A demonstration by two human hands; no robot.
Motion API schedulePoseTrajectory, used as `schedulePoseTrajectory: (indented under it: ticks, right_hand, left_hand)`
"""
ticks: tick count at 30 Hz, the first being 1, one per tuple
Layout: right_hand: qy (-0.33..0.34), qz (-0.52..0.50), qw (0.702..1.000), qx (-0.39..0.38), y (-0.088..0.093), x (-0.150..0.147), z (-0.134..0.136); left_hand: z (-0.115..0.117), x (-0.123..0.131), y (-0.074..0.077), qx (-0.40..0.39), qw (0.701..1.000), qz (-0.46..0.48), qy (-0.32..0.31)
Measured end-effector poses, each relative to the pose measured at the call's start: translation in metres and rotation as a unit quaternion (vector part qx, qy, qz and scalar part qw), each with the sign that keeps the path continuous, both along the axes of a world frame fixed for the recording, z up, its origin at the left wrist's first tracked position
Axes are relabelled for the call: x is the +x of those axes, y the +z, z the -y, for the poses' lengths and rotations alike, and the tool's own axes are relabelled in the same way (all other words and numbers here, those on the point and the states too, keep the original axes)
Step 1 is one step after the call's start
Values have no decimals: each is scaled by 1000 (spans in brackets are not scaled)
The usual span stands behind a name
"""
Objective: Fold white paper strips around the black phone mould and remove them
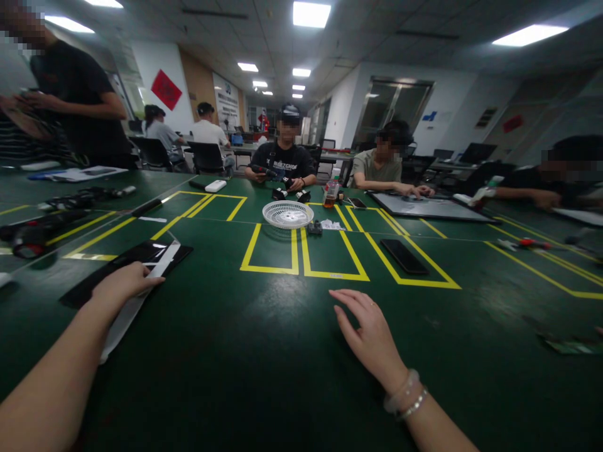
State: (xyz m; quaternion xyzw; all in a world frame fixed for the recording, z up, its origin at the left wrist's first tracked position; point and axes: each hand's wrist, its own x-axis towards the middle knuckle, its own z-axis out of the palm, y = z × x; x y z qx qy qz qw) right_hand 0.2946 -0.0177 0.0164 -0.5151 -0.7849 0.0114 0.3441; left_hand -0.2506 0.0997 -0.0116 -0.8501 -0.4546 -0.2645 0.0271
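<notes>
My left hand (123,284) is closed on a long white strip (128,321), with the thumb stretched along it. I cannot tell whether the strip is paper or plastic. Its lower end hangs toward me, and its upper part crosses a flat, glossy black sheet or bag (80,285) lying on the green table (264,351). My right hand (367,329) holds nothing; its fingers are apart and reach leftward low over the table, below the yellow tape outlines. Two bracelets circle that wrist. A dark phone (404,256) lies in a taped rectangle beyond my right hand.
A white plastic basket (288,215) stands mid-table, with a bottle (330,191) behind it. Dark equipment (32,237) lies at the left. A large framed panel (424,207) and red-handled tools (527,243) are at the right. Several people sit or stand around the table.
</notes>
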Motion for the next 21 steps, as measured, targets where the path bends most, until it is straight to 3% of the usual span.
schedulePoseTrajectory:
  ticks: [5,7,9,12,15,18,21]
  right_hand:
    - [26,16,999,10,-1,-2,1]
    - [40,25,999,15,-2,-4,2]
    - [47,34,998,20,-2,-6,4]
    - [62,57,996,30,-2,-11,8]
    - [98,113,989,17,0,-18,14]
    - [119,160,980,-29,1,-27,20]
    - [140,169,973,-71,1,-33,23]
  left_hand:
    - [17,34,13,-26,975,-22,221]
    - [27,62,23,-45,965,-41,253]
    - [37,96,34,-63,966,-62,243]
    - [49,150,45,-87,981,-85,149]
    - [62,192,46,-103,990,-91,-23]
    - [75,218,41,-103,979,-89,-153]
    - [84,229,36,-93,969,-82,-212]
